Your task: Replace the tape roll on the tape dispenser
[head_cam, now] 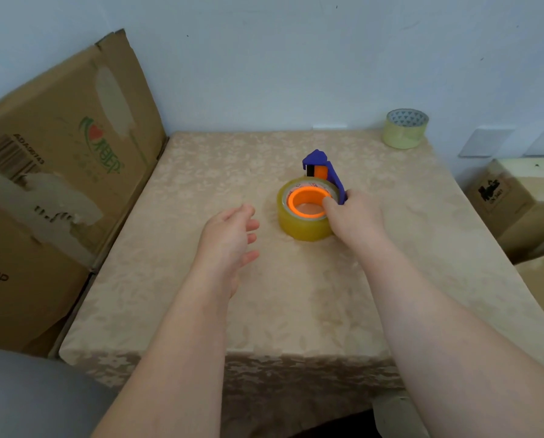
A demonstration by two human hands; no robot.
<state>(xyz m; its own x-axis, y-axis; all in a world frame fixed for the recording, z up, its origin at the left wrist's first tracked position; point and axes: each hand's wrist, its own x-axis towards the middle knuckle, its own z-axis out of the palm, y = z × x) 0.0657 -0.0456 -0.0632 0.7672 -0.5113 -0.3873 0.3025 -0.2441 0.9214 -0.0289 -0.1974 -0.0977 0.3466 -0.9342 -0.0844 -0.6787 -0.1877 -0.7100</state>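
The cardboard box point(53, 172) on the left reads "SCP" and, blurred, "ADA96143".

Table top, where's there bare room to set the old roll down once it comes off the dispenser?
The table is bare along its near edge, also at the far left beside the cardboard box. A strip stays open between the dispenser and the spare roll in the far right corner. The middle is crowded: left hand open, right hand gripping the dispenser.

Blue dispenser point(324, 172), yellowish roll point(302, 227) loaded
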